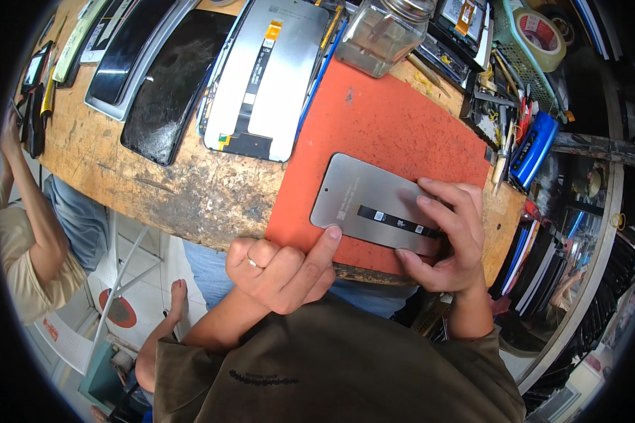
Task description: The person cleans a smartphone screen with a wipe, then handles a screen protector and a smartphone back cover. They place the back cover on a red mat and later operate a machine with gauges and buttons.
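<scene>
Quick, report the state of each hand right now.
Left hand: mostly closed, index finger extended to the near-left corner of a grey, rectangular, metallic phone panel; no grasp visible.
Right hand: holding that panel's right end.

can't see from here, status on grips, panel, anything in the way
Left grip pointing at panel, near-left corner. Right grip around its right end, partly hiding it. Panel grey side up over mat. Jar at mat's far edge.

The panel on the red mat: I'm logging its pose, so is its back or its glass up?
Back up: the panel shows dull grey backing with a black strip along it, not a dark glass face.
</scene>
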Action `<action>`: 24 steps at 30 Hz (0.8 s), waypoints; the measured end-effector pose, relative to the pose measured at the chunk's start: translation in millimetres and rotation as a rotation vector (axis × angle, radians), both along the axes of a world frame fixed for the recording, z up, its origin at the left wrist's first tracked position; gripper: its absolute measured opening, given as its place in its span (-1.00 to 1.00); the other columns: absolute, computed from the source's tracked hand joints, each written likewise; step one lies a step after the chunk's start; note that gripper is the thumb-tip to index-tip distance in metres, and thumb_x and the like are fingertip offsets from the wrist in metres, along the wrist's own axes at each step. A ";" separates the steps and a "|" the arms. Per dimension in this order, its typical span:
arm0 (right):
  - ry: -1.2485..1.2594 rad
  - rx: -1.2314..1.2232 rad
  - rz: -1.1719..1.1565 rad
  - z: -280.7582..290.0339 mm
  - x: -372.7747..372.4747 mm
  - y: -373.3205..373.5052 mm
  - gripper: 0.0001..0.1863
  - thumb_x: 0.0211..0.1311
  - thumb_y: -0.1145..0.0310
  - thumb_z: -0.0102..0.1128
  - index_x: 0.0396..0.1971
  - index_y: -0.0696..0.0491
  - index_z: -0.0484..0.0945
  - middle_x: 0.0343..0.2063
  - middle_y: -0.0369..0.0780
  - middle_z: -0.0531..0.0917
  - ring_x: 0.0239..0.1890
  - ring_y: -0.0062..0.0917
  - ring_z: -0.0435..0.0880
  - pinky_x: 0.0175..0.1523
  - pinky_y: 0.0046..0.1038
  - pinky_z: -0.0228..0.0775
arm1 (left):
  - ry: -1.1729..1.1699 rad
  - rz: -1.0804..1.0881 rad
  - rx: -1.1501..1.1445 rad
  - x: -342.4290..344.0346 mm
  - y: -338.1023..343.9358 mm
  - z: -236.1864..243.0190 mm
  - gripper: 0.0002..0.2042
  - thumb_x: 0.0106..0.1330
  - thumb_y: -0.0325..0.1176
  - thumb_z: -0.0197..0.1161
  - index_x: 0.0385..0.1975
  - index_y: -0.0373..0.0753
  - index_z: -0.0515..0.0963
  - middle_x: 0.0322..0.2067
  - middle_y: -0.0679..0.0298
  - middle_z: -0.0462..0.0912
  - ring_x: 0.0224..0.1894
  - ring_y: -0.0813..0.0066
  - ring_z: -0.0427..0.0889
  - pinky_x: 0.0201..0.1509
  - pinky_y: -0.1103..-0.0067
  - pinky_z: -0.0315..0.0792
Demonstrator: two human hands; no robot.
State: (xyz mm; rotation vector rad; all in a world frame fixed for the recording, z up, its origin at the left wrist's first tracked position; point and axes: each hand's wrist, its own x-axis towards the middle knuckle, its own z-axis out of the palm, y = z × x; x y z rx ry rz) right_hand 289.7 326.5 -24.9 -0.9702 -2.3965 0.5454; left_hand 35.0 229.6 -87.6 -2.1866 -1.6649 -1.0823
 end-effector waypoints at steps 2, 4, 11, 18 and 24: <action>-0.001 -0.001 -0.001 0.0 -0.2 -0.1 -0.28 -0.25 0.31 0.61 0.08 0.10 0.66 0.10 -0.03 0.68 -0.08 -0.23 0.61 0.04 -0.24 0.30 | 0.000 -0.002 -0.005 -0.3 0.0 0.4 -0.53 -0.02 -0.28 0.22 -0.05 -0.01 0.84 -0.60 0.48 0.08 -0.54 0.53 0.12 -0.36 0.51 0.00; -0.007 -0.001 -0.005 0.1 -0.3 -0.1 -0.28 -0.25 0.31 0.61 0.08 0.10 0.66 0.10 -0.03 0.68 -0.07 -0.23 0.61 0.04 -0.24 0.30 | -0.003 0.001 0.001 -0.1 0.4 0.2 -0.53 -0.01 -0.28 0.23 -0.05 -0.01 0.84 -0.60 0.48 0.09 -0.54 0.53 0.13 -0.36 0.51 0.00; -0.004 -0.004 -0.005 0.1 -0.2 -0.5 -0.27 -0.25 0.30 0.61 0.09 0.10 0.66 0.10 -0.04 0.68 -0.07 -0.23 0.62 0.05 -0.23 0.29 | -0.001 -0.003 -0.002 -0.2 0.7 0.8 -0.53 -0.01 -0.28 0.23 -0.04 -0.01 0.84 -0.60 0.48 0.09 -0.54 0.53 0.13 -0.36 0.51 -0.01; -0.006 0.002 -0.003 -0.3 0.5 -0.6 -0.27 -0.25 0.30 0.61 0.10 0.09 0.65 0.10 -0.04 0.69 -0.07 -0.23 0.61 0.06 -0.23 0.29 | 0.007 -0.007 -0.014 -0.6 -0.5 0.7 -0.53 -0.02 -0.29 0.22 -0.05 -0.03 0.83 -0.60 0.48 0.08 -0.56 0.53 0.13 -0.36 0.51 -0.01; -0.008 0.004 0.000 -0.8 1.4 0.0 -0.28 -0.24 0.28 0.60 0.10 0.08 0.65 0.10 -0.06 0.69 -0.10 -0.24 0.59 0.05 -0.22 0.28 | -0.103 -0.014 -0.103 -7.6 -8.6 14.6 -0.53 -0.02 -0.32 0.22 -0.04 -0.07 0.82 -0.59 0.47 0.12 -0.53 0.50 0.19 -0.32 0.50 0.07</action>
